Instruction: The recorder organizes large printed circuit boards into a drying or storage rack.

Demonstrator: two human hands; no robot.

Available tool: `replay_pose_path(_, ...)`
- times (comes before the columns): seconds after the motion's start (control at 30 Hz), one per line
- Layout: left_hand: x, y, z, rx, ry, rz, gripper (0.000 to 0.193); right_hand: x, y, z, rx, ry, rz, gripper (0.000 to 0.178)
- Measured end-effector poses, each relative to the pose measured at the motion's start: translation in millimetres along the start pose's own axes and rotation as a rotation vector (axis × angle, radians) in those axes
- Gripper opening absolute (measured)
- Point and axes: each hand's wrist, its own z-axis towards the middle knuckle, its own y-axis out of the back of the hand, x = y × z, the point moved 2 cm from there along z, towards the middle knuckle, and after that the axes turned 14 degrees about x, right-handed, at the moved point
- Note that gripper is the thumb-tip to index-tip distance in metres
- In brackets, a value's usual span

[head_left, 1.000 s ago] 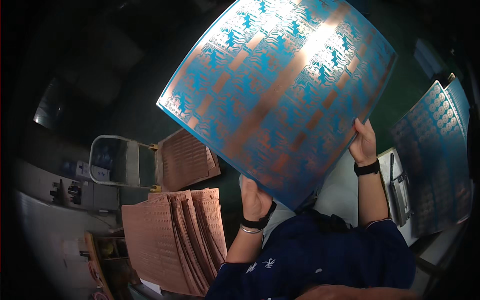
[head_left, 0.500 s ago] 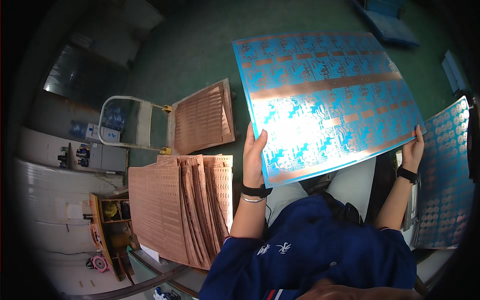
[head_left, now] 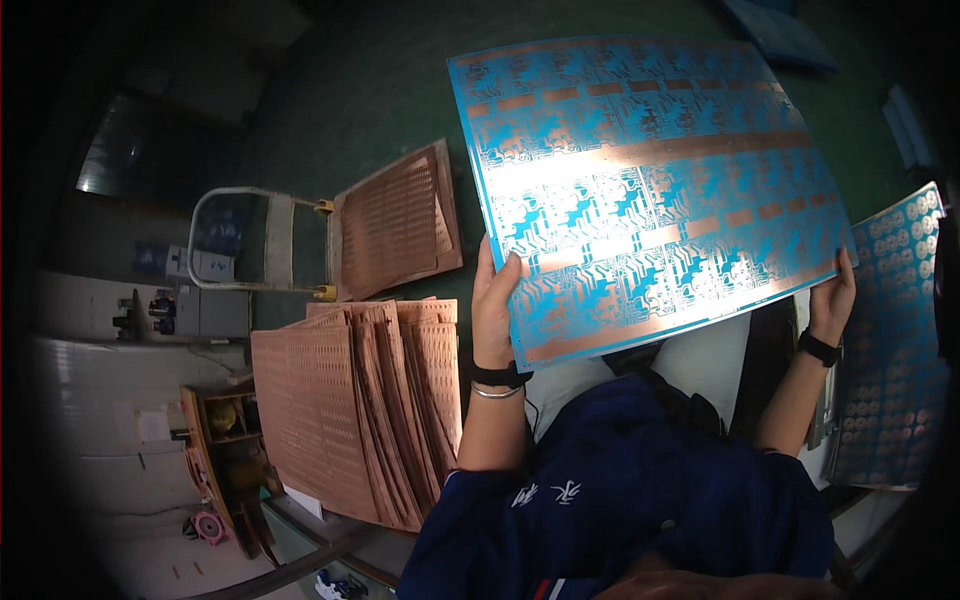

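A large blue-and-copper printed circuit board panel (head_left: 650,200) is held up in front of me, its far edge tilted away. My left hand (head_left: 495,305) grips its near left corner, thumb on the printed face and fingers behind. At the near right corner my right hand (head_left: 832,295) pinches the edge, its fingers partly hidden under the sheet. Bright light glares off the left and middle of the panel. To the right of my right arm stands another blue panel (head_left: 885,350) with round copper patterns.
Left of me leans a stack of copper-coloured sheets (head_left: 310,410). Beyond it, a trolley with a white handle (head_left: 240,190) carries more copper sheets (head_left: 390,225). A wooden shelf (head_left: 215,460) stands at the lower left. A blue flat object (head_left: 780,35) lies on the floor at the far right.
The panel has shifted slightly left and away with both hands still on it. Its bright glare has moved across the surface, and the whole view has shifted slightly.
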Motion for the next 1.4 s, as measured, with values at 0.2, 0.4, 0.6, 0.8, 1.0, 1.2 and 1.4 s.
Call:
replay_pose_path(0.2, -20, 22, -8, -0.01, -0.05, 0.086, 0.046, 26, 33, -12, 0.099, -0.035, -0.007, 0.034)
replay_pose_path(0.4, -42, 45, -12, 0.031, -0.009, 0.13, 0.053, 22, -20, -21, 0.207, -0.186, -0.213, 0.055)
replay_pose_path(0.6, -37, 39, -5, 0.321, 0.082, -0.464, 0.063, -3, -56, -20, 0.372, -0.291, -0.389, 0.055)
replay_pose_path(0.8, 22, -18, 11, 0.139, -0.361, -0.513, 0.043, -80, -70, -20, 0.308, -0.275, -0.085, 0.041)
replay_pose_path(1.0, 64, -54, -2, 0.131, 0.043, -0.145, 0.058, -135, -82, -44, 0.392, -0.348, 0.1, 0.036)
replay_pose_path(1.2, 26, -23, 10, 0.154, 0.02, 0.026, 0.05, -67, -62, -12, 0.526, -0.041, 0.379, 0.047)
replay_pose_path(1.4, 16, 6, 7, 0.048, 0.012, 0.173, 0.044, -34, -53, -11, 0.153, -0.056, -0.278, 0.053)
